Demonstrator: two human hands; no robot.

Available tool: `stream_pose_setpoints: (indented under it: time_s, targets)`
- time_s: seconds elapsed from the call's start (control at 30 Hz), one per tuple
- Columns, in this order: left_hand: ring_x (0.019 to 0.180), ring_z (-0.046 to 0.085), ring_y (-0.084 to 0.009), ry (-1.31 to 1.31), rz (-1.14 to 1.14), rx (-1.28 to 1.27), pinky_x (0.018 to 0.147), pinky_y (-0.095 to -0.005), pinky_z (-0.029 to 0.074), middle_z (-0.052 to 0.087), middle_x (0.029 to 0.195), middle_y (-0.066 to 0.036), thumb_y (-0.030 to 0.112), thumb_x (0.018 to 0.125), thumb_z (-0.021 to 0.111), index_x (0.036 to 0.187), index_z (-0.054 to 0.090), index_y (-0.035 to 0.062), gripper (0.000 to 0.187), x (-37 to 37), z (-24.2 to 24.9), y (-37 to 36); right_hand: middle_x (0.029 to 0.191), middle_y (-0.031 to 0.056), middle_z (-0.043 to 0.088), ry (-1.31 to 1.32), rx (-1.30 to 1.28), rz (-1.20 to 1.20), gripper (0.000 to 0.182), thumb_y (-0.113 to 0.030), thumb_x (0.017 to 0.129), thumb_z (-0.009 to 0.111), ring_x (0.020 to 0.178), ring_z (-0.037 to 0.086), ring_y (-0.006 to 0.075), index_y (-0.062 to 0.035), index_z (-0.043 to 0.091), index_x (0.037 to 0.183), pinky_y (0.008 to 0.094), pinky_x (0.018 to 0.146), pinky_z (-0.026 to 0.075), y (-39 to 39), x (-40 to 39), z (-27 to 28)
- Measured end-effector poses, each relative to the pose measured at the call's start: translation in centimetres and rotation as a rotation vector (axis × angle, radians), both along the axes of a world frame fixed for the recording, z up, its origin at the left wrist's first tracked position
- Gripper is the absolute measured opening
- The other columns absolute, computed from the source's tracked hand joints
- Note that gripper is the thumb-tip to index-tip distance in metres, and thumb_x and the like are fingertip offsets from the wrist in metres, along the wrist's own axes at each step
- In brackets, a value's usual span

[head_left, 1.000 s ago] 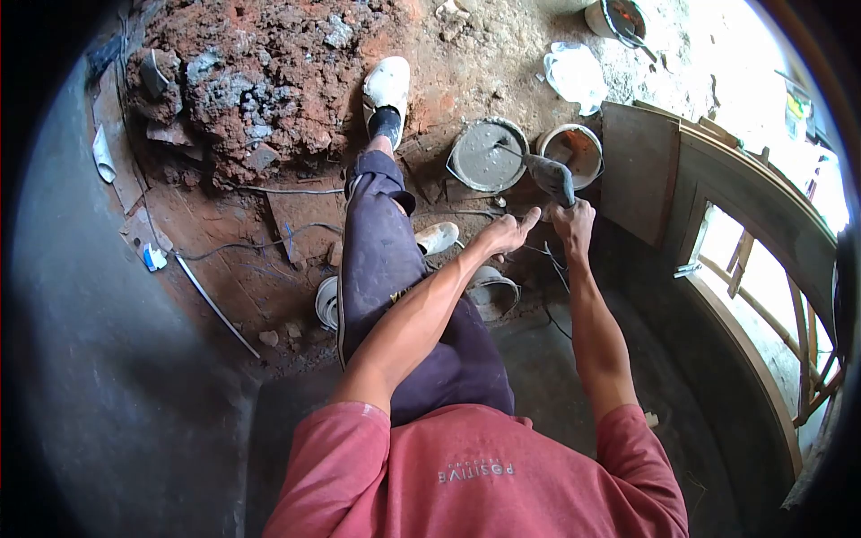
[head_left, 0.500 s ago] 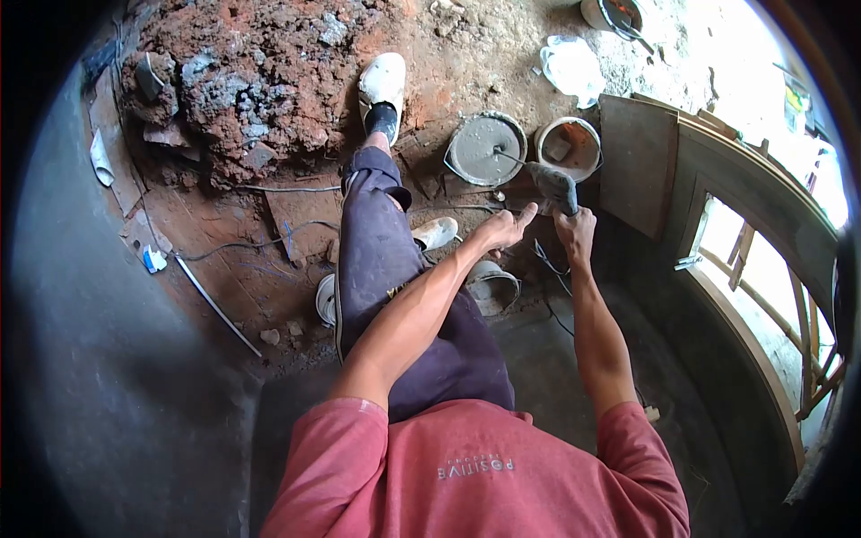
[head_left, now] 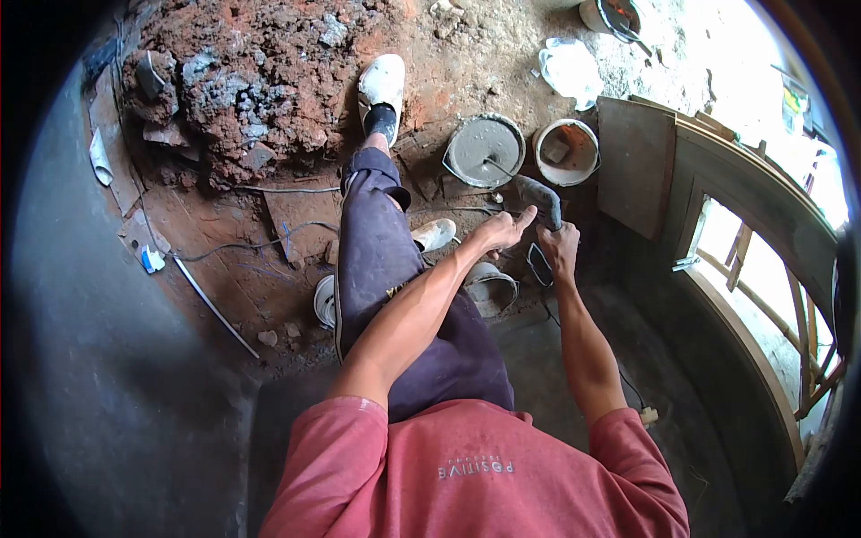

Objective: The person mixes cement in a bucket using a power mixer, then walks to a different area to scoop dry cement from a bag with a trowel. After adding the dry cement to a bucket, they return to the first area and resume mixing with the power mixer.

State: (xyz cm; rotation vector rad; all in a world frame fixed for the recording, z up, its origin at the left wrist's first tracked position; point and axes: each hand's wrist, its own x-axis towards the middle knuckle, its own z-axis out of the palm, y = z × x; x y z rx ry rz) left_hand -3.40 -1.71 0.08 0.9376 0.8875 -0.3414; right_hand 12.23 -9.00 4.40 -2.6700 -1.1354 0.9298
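My right hand is closed round the rear handle of a mud-caked electric drill. From the drill a thin mixing rod runs down into a bucket of wet grey cement mix. The rod stands near the bucket's lower right part, and its lower end is hidden in the mix. My left hand is just left of the drill, fingers curled and thumb pointing at it. Whatever those fingers grip is hidden. Right of the mix stands a second bucket with reddish, wet-looking contents.
A heap of reddish rubble rises at the upper left. Near my leg stand a small bucket and a white coil. Cables cross the dirt floor. A wooden window frame leans at right; a white plastic bag lies beyond the buckets.
My right hand and the drill have shifted left and slightly toward me. The rod has moved from the bucket's right side toward its near edge. My left hand has stayed nearly still.
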Motion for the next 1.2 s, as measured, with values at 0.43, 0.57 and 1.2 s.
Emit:
stream_pose_setpoints:
  time_s: [0.43, 0.57, 1.2]
  targets:
    - [0.067, 0.07, -0.0363, -0.035, -0.036, 0.063, 0.062, -0.0451, 0.058, 0.065, 0.072, -0.031, 0.082, 0.086, 0.016, 0.08, 0.067, -0.0163, 0.111, -0.5, 0.7, 0.7, 0.058, 0.0257, 0.057, 0.043, 0.048, 0.042, 0.031, -0.022, 0.076, 0.062, 0.051, 0.061, 0.0377, 0.0076, 0.06, 0.066, 0.0426, 0.054, 0.047, 0.9, -2.7, -1.4]
    - [0.072, 0.071, -0.0377, -0.043, -0.047, 0.045, 0.067, -0.0453, 0.058, 0.065, 0.075, -0.034, 0.082, 0.086, 0.016, 0.083, 0.067, -0.0169, 0.111, -0.6, 0.8, 1.0, 0.06, 0.026, 0.058, 0.031, 0.095, 0.107, 0.036, -0.027, 0.078, 0.064, 0.056, 0.062, 0.041, 0.0073, 0.061, 0.068, 0.0436, 0.055, 0.048, 1.7, -2.7, -1.6]
    - [0.05, 0.063, -0.0257, -0.047, -0.009, -0.003, 0.043, -0.0374, 0.055, 0.056, 0.057, -0.016, 0.085, 0.082, 0.021, 0.063, 0.057, -0.012, 0.105, -0.8, 1.3, 0.9, 0.064, 0.028, 0.059, -0.128, 0.076, 0.095, 0.032, -0.024, 0.072, 0.061, 0.063, 0.063, 0.0436, 0.0075, 0.063, 0.071, 0.0461, 0.063, 0.049, 4.6, 0.5, -1.1]
